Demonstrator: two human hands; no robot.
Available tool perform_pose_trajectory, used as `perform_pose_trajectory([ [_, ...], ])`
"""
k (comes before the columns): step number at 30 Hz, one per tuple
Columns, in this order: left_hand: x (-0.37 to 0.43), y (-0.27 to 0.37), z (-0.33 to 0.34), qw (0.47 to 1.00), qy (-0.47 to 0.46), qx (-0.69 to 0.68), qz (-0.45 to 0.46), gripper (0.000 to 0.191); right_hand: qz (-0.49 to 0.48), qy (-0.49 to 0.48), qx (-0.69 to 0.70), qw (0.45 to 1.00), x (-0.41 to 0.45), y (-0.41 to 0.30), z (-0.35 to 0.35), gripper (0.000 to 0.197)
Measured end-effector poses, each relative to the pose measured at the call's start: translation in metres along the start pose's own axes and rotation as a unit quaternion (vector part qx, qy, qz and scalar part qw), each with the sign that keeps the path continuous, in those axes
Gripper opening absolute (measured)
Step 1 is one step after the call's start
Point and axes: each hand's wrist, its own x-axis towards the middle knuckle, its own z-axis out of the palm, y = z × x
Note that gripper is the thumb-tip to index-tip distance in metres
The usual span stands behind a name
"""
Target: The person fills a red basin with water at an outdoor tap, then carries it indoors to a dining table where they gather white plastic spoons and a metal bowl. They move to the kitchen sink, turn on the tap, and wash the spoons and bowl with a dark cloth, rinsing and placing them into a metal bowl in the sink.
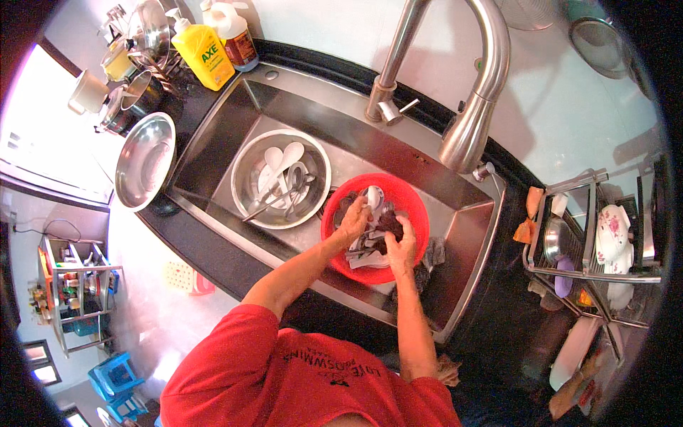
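Note:
Both hands are over a red plastic basin [416,256] standing in a stainless steel sink [453,256]. My left hand [355,219] grips a white spoon [373,198], its bowl pointing up toward the faucet. In my right hand [401,243] is a dark, crumpled scrubbing cloth [390,221], close to the spoon but seemingly apart from it. Several white and metal utensils [368,259] lie in the basin below, partly hidden by the hands. Left of it, a steel bowl [238,189] holds white spoons [291,155] and metal cutlery [267,205].
A pull-down faucet [472,128] arches over the sink's back right. Grey mesh cloth [433,253] lies beside the red basin. A yellow AXE pump bottle [205,53] and a steel basin [145,160] stand on the left counter [224,272]. At right is a metal dish rack [592,275].

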Motion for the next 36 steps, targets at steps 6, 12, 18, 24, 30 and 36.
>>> perform_pose_trajectory([
  [6,-0.038,0.066,0.034,0.909,0.052,-0.325,-0.255,0.060,-0.161,0.085,-0.136,0.974,0.007,-0.042,0.030,0.030],
  [12,-0.056,0.067,0.031,0.952,0.004,-0.200,-0.231,0.050,-0.045,0.039,0.011,0.998,0.044,-0.028,0.026,0.029],
  [18,-0.080,0.091,0.026,0.994,-0.030,-0.094,-0.052,0.037,0.303,-0.033,0.384,0.871,0.059,-0.003,0.007,0.027],
  [24,-0.059,0.050,0.025,0.981,0.158,-0.110,0.039,0.033,0.241,0.070,0.557,0.791,0.020,-0.040,0.026,0.026],
  [30,-0.060,0.070,0.024,0.927,0.083,-0.326,-0.164,0.045,0.139,0.134,0.250,0.949,-0.015,-0.062,0.044,0.025],
  [36,-0.058,0.066,-0.001,0.920,-0.014,-0.283,-0.272,0.054,-0.031,-0.025,-0.100,0.994,0.006,-0.052,0.035,0.029],
])
